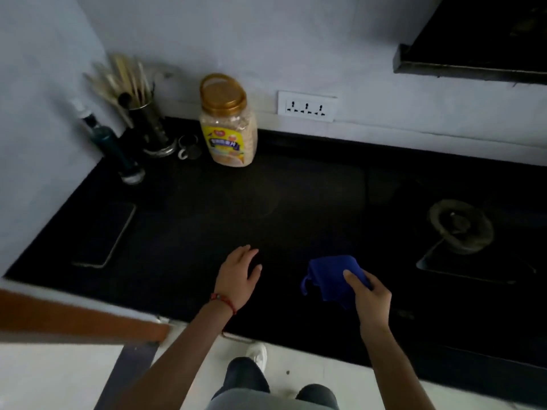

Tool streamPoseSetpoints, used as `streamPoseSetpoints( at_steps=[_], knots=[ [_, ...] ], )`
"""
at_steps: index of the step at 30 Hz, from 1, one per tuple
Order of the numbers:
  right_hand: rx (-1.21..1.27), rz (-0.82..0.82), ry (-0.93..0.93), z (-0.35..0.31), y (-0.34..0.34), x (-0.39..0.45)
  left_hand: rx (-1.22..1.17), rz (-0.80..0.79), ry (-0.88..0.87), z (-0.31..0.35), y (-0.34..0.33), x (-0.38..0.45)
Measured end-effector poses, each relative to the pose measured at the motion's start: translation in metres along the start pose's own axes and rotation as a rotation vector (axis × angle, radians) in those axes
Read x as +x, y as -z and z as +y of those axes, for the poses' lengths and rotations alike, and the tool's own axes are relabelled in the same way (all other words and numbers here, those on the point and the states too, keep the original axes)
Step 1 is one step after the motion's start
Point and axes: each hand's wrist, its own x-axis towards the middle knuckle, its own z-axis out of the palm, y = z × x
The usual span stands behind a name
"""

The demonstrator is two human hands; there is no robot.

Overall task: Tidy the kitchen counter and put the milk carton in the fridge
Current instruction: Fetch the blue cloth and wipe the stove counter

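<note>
My right hand (pixel 371 294) grips a blue cloth (pixel 333 279) near the front of the black counter (pixel 266 202), with the thumb on top of the fabric. To its left, my left hand (pixel 238 276) hovers over or rests on the counter with its fingers straight and holds nothing. No milk carton is in view.
At the back stands a plastic jar (pixel 228 121) with a gold lid. Left of it are a utensil holder (pixel 148 125), a dark bottle (pixel 111 143) and small cups (pixel 189 149). A phone (pixel 108 233) lies at the left. A gas burner (pixel 460 226) sits on the right, under a hood (pixel 473 39).
</note>
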Motion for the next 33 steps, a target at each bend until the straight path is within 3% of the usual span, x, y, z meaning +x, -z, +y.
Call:
streamPoseSetpoints(
  at_steps=[8,13,24,33],
  knots=[
    [0.041,0.198,-0.179,-0.033,-0.090,0.026,0.311,-0.102,-0.038,-0.031,0.009,0.101],
    [0.146,0.152,-0.237,-0.063,-0.133,0.063,0.428,-0.145,-0.102,-0.051,0.008,0.122],
    [0.393,0.122,-0.205,-0.129,-0.213,0.165,0.494,-0.075,-0.121,-0.058,0.003,0.128],
    [-0.099,0.131,-0.063,-0.126,-0.209,0.169,0.521,-0.074,-0.115,-0.058,0.004,0.127]
  ],
)
